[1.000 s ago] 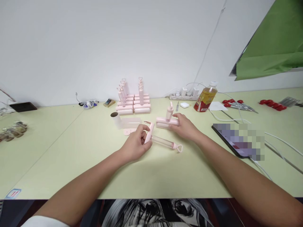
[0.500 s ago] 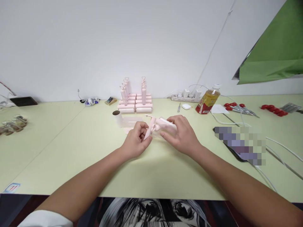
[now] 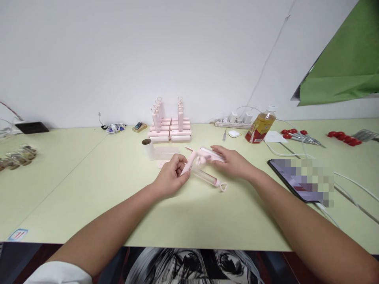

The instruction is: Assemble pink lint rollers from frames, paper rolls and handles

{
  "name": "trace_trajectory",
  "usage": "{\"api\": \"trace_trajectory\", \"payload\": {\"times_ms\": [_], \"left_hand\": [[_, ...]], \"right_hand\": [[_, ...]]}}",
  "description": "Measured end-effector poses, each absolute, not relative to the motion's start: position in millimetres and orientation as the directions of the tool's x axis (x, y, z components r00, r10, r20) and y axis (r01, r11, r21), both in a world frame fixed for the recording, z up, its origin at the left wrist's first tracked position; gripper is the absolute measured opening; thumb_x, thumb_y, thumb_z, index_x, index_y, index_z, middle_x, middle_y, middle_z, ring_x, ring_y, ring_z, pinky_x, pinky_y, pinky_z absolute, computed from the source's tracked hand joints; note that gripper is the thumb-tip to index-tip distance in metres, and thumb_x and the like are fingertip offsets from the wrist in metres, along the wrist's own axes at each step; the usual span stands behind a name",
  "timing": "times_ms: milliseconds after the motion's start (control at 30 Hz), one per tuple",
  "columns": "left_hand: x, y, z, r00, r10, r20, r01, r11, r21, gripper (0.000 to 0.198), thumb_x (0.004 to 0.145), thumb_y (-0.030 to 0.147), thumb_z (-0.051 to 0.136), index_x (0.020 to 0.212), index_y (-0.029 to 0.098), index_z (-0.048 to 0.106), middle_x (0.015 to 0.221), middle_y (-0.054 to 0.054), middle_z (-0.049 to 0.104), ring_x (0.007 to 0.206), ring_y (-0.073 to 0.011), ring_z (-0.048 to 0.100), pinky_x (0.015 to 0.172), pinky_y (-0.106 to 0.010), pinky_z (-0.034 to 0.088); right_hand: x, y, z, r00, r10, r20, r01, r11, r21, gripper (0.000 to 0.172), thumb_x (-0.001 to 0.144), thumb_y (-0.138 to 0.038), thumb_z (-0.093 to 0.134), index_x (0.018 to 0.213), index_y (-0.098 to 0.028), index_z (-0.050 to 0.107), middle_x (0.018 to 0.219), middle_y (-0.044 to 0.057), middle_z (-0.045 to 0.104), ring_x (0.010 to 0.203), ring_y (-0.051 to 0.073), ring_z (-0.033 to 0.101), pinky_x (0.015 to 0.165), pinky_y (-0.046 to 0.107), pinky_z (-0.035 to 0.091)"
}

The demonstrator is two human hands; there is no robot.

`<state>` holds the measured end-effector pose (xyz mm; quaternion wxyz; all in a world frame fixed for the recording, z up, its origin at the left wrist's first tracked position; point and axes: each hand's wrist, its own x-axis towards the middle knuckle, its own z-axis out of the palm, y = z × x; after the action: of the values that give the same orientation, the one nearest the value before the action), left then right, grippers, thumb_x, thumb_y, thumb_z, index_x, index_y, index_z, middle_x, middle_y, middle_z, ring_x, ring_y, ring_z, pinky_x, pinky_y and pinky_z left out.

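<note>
My left hand [image 3: 171, 173] is closed on a slim pink plastic part [image 3: 188, 165] of a lint roller, fingers and thumb around its lower end. Against the pink-and-white roller head [image 3: 212, 154] my right hand [image 3: 232, 161] curls, fingers behind it and thumb in front. A blurred pink joint [image 3: 200, 159] lies between the two parts. Below it a clear tube handle [image 3: 207, 176] slants down to the right and ends in a pink heart-shaped loop [image 3: 223, 187]. Just beyond my left hand lie a cardboard-cored paper roll [image 3: 147, 148] and a translucent pink cover [image 3: 166, 152].
Several pink lint rollers [image 3: 180, 136] stand in rows near the wall. To the right are a power strip [image 3: 233, 123], a drink bottle [image 3: 260, 125], a phone [image 3: 291, 183] with cables, and red-handled tools [image 3: 302, 136]. A small wooden block [image 3: 139, 127] sits at the back left.
The clear handle with its heart loop now extends down to the right, in plain view. My right hand has shifted slightly right; my left hand has hardly moved.
</note>
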<state>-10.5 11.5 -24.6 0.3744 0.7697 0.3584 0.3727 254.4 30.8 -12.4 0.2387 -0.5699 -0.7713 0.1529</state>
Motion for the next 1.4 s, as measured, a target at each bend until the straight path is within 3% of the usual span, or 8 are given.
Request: {"api": "trace_trajectory", "payload": {"times_ms": [233, 500, 600, 700, 800, 933, 1133, 1400], "left_hand": [[-10.1, 14.6, -23.9, 0.352, 0.898, 0.263, 0.232, -0.356, 0.905, 0.028, 0.078, 0.028, 0.061, 0.097, 0.023, 0.042, 0.066, 0.008, 0.043, 0.056, -0.0084, 0.039, 0.055, -0.021, 0.033], [-9.7, 12.2, -24.9, 0.372, 0.894, 0.251, 0.196, -0.34, 0.92, 0.029, 0.078, 0.029, 0.062, 0.099, 0.023, 0.044, 0.066, 0.008, 0.042, 0.056, -0.0082, 0.039, 0.055, -0.021, 0.034], [-10.7, 14.5, -26.9, 0.347, 0.891, 0.291, 0.175, -0.367, 0.914, 0.03, 0.079, 0.028, 0.061, 0.103, 0.024, 0.043, 0.066, 0.008, 0.043, 0.056, -0.008, 0.039, 0.055, -0.021, 0.034], [-10.5, 14.9, -28.3, 0.31, 0.891, 0.332, 0.178, -0.398, 0.9, 0.032, 0.081, 0.027, 0.061, 0.106, 0.024, 0.041, 0.067, 0.008, 0.045, 0.057, -0.0084, 0.041, 0.055, -0.021, 0.035], [-7.8, 9.5, -28.1, 0.322, 0.875, 0.363, 0.206, -0.438, 0.875, 0.032, 0.082, 0.027, 0.06, 0.107, 0.024, 0.041, 0.069, 0.007, 0.048, 0.058, -0.0088, 0.044, 0.056, -0.022, 0.037], [-4.2, -2.4, -23.4, 0.352, 0.836, 0.421, 0.132, -0.489, 0.862, 0.031, 0.082, 0.027, 0.062, 0.106, 0.023, 0.042, 0.071, 0.005, 0.053, 0.06, -0.0093, 0.049, 0.056, -0.022, 0.039], [-10.6, 5.7, -11.1, 0.348, 0.88, 0.322, -0.203, -0.265, 0.943, 0.038, 0.077, 0.03, 0.069, 0.107, 0.02, 0.047, 0.083, 0.001, 0.055, 0.063, -0.0088, 0.05, 0.055, -0.022, 0.042], [-12.1, 3.9, -7.4, 0.743, 0.662, 0.103, -0.136, -0.001, 0.991, 0.036, 0.088, 0.042, 0.062, 0.114, 0.016, 0.06, 0.083, -0.006, 0.065, 0.074, -0.0173, 0.064, 0.067, -0.028, 0.048]], "right_hand": [[272.7, 52.4, -20.7, -0.128, 0.98, 0.151, 0.735, 0.196, -0.65, 0.033, 0.086, -0.033, 0.043, 0.1, -0.02, 0.069, 0.099, 0.004, 0.071, 0.088, 0.024, 0.063, 0.076, 0.033, 0.047], [271.7, 59.7, -30.9, -0.083, 0.968, 0.236, 0.56, 0.241, -0.793, 0.032, 0.078, -0.029, 0.054, 0.108, -0.019, 0.062, 0.107, 0.007, 0.069, 0.095, 0.022, 0.063, 0.084, 0.036, 0.047], [271.6, 55.1, -22.6, 0.123, 0.913, 0.39, 0.553, 0.263, -0.791, 0.026, 0.076, -0.03, 0.058, 0.1, -0.019, 0.062, 0.101, 0.008, 0.069, 0.091, 0.023, 0.063, 0.084, 0.038, 0.048], [263.5, 35.8, -4.6, 0.306, 0.72, 0.623, 0.547, 0.403, -0.734, 0.013, 0.08, -0.032, 0.056, 0.085, -0.02, 0.06, 0.082, 0.005, 0.065, 0.078, 0.021, 0.061, 0.076, 0.037, 0.049], [242.1, 7.3, 8.5, 0.003, 0.774, 0.633, 0.577, 0.516, -0.633, 0.014, 0.083, -0.034, 0.057, 0.085, -0.021, 0.061, 0.079, 0.004, 0.065, 0.074, 0.02, 0.061, 0.071, 0.034, 0.05], [213.6, -14.8, 4.8, -0.436, 0.836, 0.332, 0.681, 0.548, -0.485, 0.033, 0.084, -0.036, 0.061, 0.113, -0.021, 0.06, 0.105, 0.01, 0.068, 0.092, 0.025, 0.064, 0.079, 0.038, 0.05], [214.8, -7.0, -3.1, -0.561, 0.772, 0.3, 0.58, 0.624, -0.523, 0.02, 0.091, -0.022, 0.05, 0.107, -0.019, 0.061, 0.103, 0.009, 0.067, 0.095, 0.023, 0.062, 0.081, 0.037, 0.048], [209.2, -6.4, -10.0, -0.661, 0.676, 0.326, 0.436, 0.699, -0.567, 0.017, 0.09, -0.018, 0.052, 0.104, -0.019, 0.062, 0.101, 0.009, 0.066, 0.095, 0.023, 0.059, 0.082, 0.037, 0.046]]}}
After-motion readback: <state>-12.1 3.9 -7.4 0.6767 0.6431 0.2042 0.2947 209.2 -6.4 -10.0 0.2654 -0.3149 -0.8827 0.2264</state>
